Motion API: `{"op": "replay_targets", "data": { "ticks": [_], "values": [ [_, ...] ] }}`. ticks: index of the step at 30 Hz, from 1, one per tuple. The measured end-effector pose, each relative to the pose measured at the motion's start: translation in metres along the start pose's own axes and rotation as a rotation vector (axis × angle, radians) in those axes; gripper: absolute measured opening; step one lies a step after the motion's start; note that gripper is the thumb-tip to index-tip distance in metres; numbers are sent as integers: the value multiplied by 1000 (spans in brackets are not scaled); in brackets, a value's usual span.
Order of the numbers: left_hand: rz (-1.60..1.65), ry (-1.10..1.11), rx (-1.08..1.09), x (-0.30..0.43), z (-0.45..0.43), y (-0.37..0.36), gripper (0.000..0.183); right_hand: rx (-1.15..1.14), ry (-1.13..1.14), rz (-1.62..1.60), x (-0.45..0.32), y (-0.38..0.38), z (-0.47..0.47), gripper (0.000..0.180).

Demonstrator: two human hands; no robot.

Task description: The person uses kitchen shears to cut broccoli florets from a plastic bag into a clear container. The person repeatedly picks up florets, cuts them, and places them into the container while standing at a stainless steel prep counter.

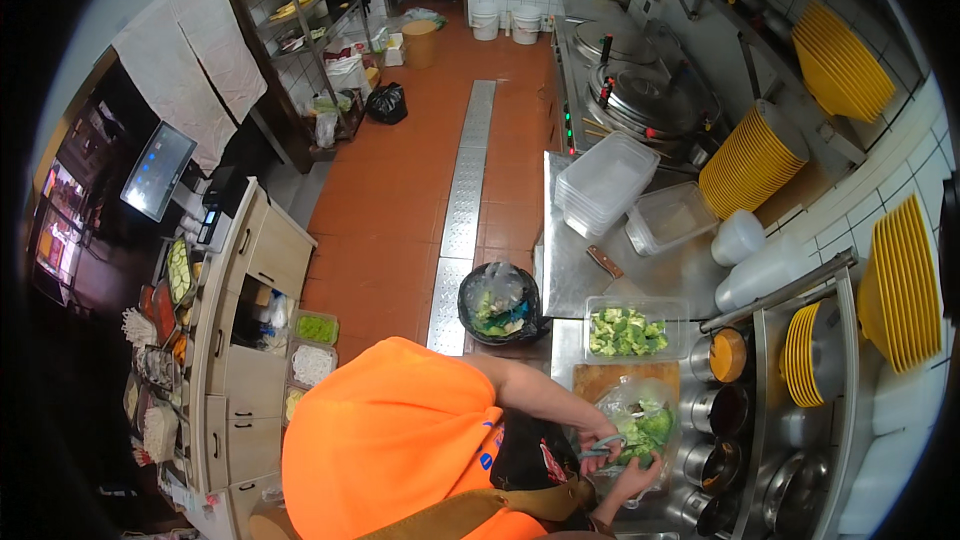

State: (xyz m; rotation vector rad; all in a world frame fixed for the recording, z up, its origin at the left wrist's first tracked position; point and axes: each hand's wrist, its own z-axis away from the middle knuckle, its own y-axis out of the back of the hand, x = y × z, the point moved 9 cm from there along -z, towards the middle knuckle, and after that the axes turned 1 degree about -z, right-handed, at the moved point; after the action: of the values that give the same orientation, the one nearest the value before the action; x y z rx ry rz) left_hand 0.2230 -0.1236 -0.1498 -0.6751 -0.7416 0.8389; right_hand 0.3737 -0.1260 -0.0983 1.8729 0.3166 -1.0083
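Observation:
My left hand (pixel 600 446) is closed around the grey-green handles of what look like scissors (pixel 611 441). Just below it, my right hand (pixel 637 478) holds a green broccoli piece (pixel 639 456) close to the blades, which my fingers and the broccoli partly hide. Under both hands lies a clear plastic bag (pixel 615 401) with larger broccoli heads (pixel 656 424) in it. The bag rests on a wooden cutting board (pixel 592 379). Beyond the board stands a clear plastic tub (pixel 679 330) holding cut broccoli florets (pixel 626 331).
A black-lined bin (pixel 465 315) with scraps stands beside the counter. On the steel worktop (pixel 562 270) lie a wooden-handled cleaver (pixel 605 261) and stacked clear tubs (pixel 607 180). Metal pots (pixel 709 420) line the counter's far side, near yellow bowls (pixel 802 360).

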Motion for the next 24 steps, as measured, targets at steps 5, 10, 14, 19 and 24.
{"op": "replay_targets", "data": {
  "ticks": [5,10,14,19,24],
  "values": [
    [27,-18,-5,5,-18,15,28,6,-48,25,-1,-1,4,44],
    [-13,27,0,0,-16,18,30,-16,-71,58,-23,-6,-1,42],
    [-42,-30,-17,8,-4,10,32,50,-44,99,-2,7,3,41],
    [84,-16,-49,-21,1,22,22,-28,-56,74,-26,-14,5,42],
    [-16,-34,-85,-26,-35,25,22,8,-48,-23,14,-8,9,40]
  ]
}}
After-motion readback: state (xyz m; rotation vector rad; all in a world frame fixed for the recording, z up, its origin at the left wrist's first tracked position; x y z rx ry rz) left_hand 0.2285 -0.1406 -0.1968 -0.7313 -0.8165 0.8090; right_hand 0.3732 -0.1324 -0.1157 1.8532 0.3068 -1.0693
